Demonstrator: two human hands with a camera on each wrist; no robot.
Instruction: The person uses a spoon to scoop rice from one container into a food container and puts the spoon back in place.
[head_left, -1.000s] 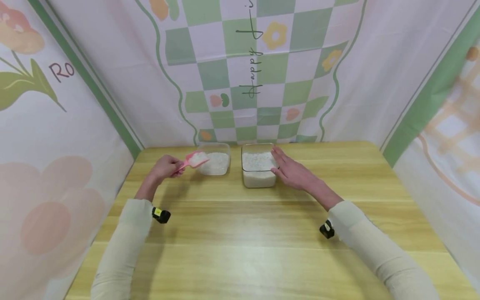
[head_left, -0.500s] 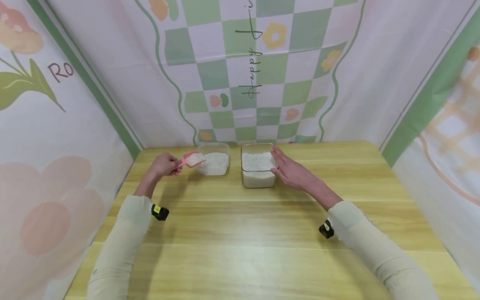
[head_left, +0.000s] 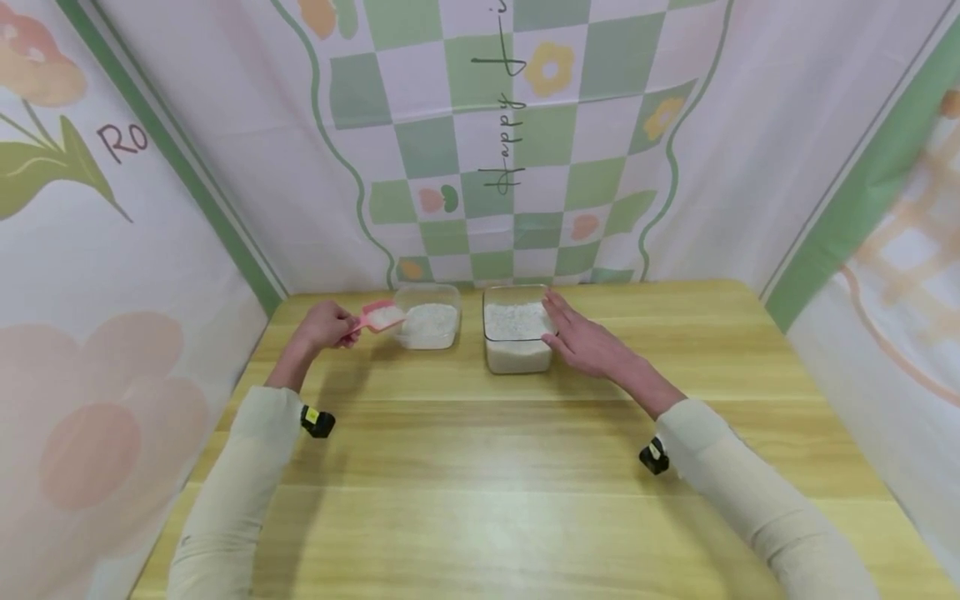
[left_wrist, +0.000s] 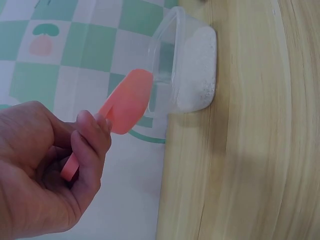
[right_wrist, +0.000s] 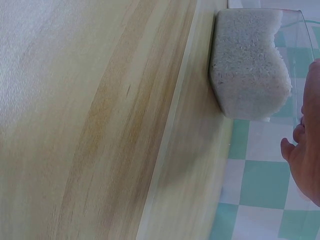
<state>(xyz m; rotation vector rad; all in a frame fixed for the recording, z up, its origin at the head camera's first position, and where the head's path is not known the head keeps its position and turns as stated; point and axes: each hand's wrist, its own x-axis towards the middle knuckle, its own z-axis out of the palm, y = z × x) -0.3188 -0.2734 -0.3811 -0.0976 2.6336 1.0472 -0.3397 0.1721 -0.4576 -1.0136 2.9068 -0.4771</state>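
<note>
My left hand (head_left: pixel 326 325) grips the handle of a small pink scoop (head_left: pixel 384 317) heaped with white rice. In the left wrist view the scoop (left_wrist: pixel 131 102) is seen from its underside, with fingers and thumb (left_wrist: pixel 90 132) wrapped on its handle. The scoop's tip overlaps the left rim of a clear plastic container (head_left: pixel 426 288), which holds white grains (head_left: pixel 431 319). A glass container (head_left: pixel 517 360) stands to the right, filled higher with rice (right_wrist: pixel 250 65). My right hand (head_left: pixel 588 340) lies with extended fingers along the right rim of this glass container.
Both containers stand near the back edge of a wooden table (head_left: pixel 480 467). Close behind hangs a checked fabric backdrop (head_left: pixel 491 167), with more patterned cloth at the left and right sides. Each sleeved wrist carries a small black camera (head_left: pixel 318 422).
My left hand has drawn the loaded scoop slightly left and back, from over the plastic container to its left rim. The right hand stays in place on the glass container.
</note>
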